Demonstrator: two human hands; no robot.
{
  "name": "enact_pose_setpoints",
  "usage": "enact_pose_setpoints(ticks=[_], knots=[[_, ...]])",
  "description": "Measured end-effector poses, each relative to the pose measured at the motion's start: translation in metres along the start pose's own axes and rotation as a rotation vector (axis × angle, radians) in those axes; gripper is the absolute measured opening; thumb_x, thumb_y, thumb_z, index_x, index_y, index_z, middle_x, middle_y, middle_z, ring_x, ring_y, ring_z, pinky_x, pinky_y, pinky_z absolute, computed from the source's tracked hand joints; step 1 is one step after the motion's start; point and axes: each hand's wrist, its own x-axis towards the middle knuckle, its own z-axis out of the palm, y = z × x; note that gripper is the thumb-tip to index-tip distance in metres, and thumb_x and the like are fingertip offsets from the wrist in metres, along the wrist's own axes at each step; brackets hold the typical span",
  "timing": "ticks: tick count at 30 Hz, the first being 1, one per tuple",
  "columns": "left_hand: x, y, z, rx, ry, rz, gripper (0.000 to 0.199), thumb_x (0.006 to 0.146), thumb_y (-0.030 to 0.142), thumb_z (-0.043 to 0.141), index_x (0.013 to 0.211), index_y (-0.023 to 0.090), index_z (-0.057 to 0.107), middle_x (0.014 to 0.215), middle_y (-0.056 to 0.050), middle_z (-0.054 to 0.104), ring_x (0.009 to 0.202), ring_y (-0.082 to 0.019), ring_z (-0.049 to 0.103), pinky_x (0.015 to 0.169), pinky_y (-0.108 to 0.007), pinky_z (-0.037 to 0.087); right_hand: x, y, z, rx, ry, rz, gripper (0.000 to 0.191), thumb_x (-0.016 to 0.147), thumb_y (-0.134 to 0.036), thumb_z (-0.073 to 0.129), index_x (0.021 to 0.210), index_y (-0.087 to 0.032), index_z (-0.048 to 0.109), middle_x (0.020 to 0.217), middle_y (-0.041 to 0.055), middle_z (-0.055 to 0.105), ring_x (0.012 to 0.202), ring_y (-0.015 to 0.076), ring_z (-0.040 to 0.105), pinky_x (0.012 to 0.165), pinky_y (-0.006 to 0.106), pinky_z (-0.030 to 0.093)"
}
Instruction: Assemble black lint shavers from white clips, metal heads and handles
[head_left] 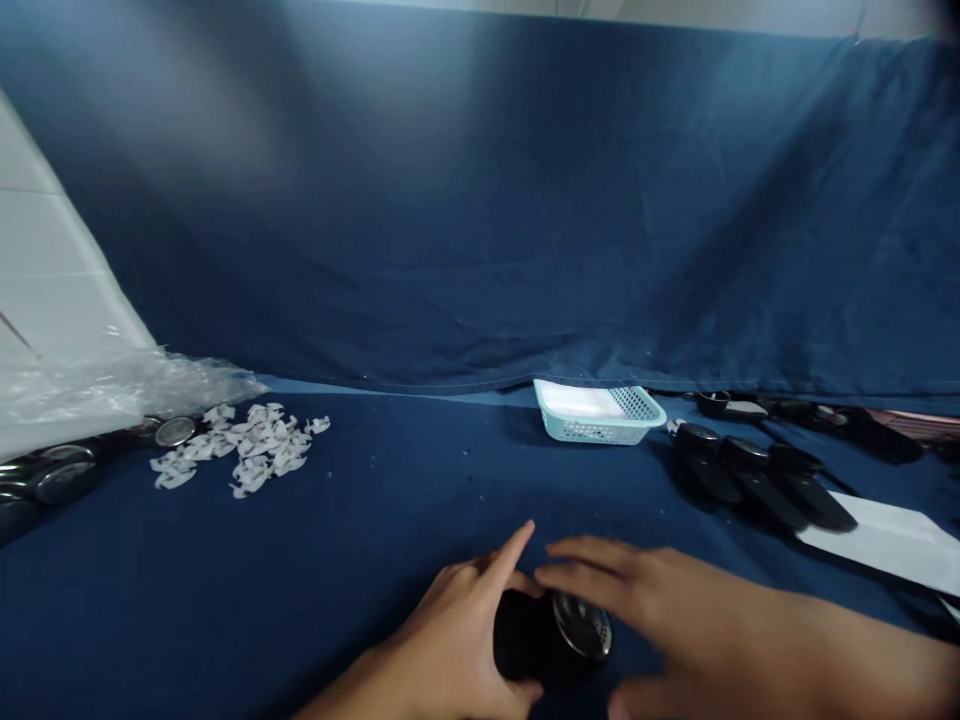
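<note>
Low in the middle, my left hand (465, 640) is wrapped round a black part with a shiny, silver-rimmed round end (583, 625). Its index finger points upward, while the thumb lies along the part's near side. My right hand (660, 610), slightly blurred, is just to the right with its fingers stretched out over the round end. Its fingertips come close to the part, but I cannot tell whether they touch it. No object shows in the right hand. My left hand hides some of the black part, so its full shape is unclear.
On the left lie small white plastic pieces (262, 445), black round-ended parts (67, 475) and clear plastic wrap (165, 380). A light-blue basket (600, 432) stands at the back. To the right are several black handled parts (757, 485) and white sheets (892, 545). A blue curtain (450, 200) hangs behind.
</note>
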Motion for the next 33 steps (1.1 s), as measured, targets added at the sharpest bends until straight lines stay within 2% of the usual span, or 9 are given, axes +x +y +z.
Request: enact_pose_setpoints(ticks=[4, 8, 12, 15, 18, 22, 25, 29, 33], knots=[[0.000, 0.001, 0.006, -0.004, 0.022, 0.030, 0.125, 0.055, 0.027, 0.073, 0.149, 0.031, -0.010, 0.122, -0.005, 0.061, 0.110, -0.032, 0.057, 0.097, -0.049, 0.042, 0.014, -0.002, 0.020, -0.177, -0.080, 0.049, 0.041, 0.090, -0.042, 0.054, 0.119, -0.013, 0.060, 0.107, 0.0149, 0.069, 0.088, 0.0326, 0.069, 0.070, 0.044, 0.059], [-0.001, 0.009, 0.005, 0.039, 0.023, 0.006, 0.127, 0.056, 0.021, 0.071, 0.147, 0.028, -0.018, 0.127, -0.008, 0.059, 0.113, -0.029, 0.056, 0.098, -0.046, 0.043, 0.020, -0.002, 0.024, -0.158, 0.017, 0.097, 0.066, 0.089, -0.063, 0.040, 0.122, -0.008, 0.058, 0.102, 0.0192, 0.070, 0.081, 0.0341, 0.070, 0.068, 0.048, 0.058], [-0.003, 0.017, -0.007, 0.205, -0.023, -0.157, 0.111, 0.057, 0.038, 0.079, 0.149, 0.015, 0.021, 0.134, -0.019, 0.053, 0.125, -0.038, 0.045, 0.102, -0.054, 0.039, 0.021, 0.011, 0.021, -0.082, 0.010, -0.205, 0.072, 0.089, -0.055, 0.049, 0.143, -0.010, 0.034, 0.136, 0.0203, 0.052, 0.117, 0.0338, 0.056, 0.091, 0.046, 0.052], [-0.008, 0.017, -0.012, 0.293, -0.071, -0.175, 0.086, 0.056, 0.045, 0.083, 0.132, 0.020, 0.053, 0.126, -0.012, 0.060, 0.123, -0.038, 0.048, 0.103, -0.052, 0.040, 0.018, 0.027, 0.033, -0.145, -0.008, -0.242, 0.067, 0.092, -0.048, 0.047, 0.144, -0.008, 0.032, 0.138, 0.0198, 0.051, 0.120, 0.0322, 0.054, 0.095, 0.044, 0.050], [-0.013, 0.016, -0.010, 0.334, -0.070, -0.155, 0.078, 0.061, 0.042, 0.082, 0.130, 0.020, 0.054, 0.125, -0.011, 0.060, 0.122, -0.035, 0.049, 0.099, -0.047, 0.045, 0.021, 0.034, 0.050, -0.209, 0.048, -0.269, 0.067, 0.091, -0.053, 0.046, 0.138, -0.006, 0.040, 0.125, 0.0214, 0.060, 0.107, 0.0313, 0.062, 0.089, 0.044, 0.053], [-0.018, 0.017, -0.010, 0.539, -0.021, -0.140, 0.069, 0.074, 0.028, 0.071, 0.137, 0.015, 0.047, 0.133, -0.015, 0.055, 0.124, -0.037, 0.046, 0.097, -0.049, 0.046, 0.046, 0.018, 0.063, -0.233, 0.127, 0.075, 0.044, 0.093, -0.049, 0.041, 0.105, -0.012, 0.062, 0.088, 0.0152, 0.071, 0.078, 0.0288, 0.069, 0.072, 0.043, 0.055], [-0.019, 0.019, -0.026, 0.689, 0.104, -0.141, 0.060, 0.079, 0.018, 0.062, 0.136, 0.011, 0.048, 0.129, -0.017, 0.057, 0.120, -0.037, 0.049, 0.096, -0.050, 0.045, 0.072, 0.001, 0.053, -0.216, 0.207, 0.325, 0.053, 0.099, -0.044, 0.019, 0.120, -0.012, 0.055, 0.089, 0.0172, 0.072, 0.075, 0.0300, 0.071, 0.067, 0.044, 0.055], [-0.029, 0.021, -0.071, 0.586, 0.213, -0.194, 0.058, 0.072, 0.035, 0.073, 0.123, 0.011, 0.059, 0.113, -0.015, 0.066, 0.107, -0.034, 0.057, 0.091, -0.047, 0.048, 0.090, -0.005, 0.017, -0.121, 0.273, -0.045, 0.071, 0.092, -0.061, 0.035, 0.149, -0.021, 0.019, 0.150, 0.0178, 0.033, 0.132, 0.0352, 0.040, 0.098, 0.052, 0.045], [-0.049, 0.027, -0.108, 0.409, 0.137, -0.090, 0.050, 0.063, 0.042, 0.080, 0.107, 0.024, 0.067, 0.103, -0.006, 0.069, 0.096, -0.029, 0.063, 0.088, -0.042, 0.049, 0.098, -0.009, -0.007, -0.042, 0.250, -0.571, 0.076, 0.088, -0.058, 0.049, 0.146, -0.015, 0.027, 0.155, 0.0133, 0.024, 0.144, 0.0266, 0.015, 0.117, 0.049, 0.017]])
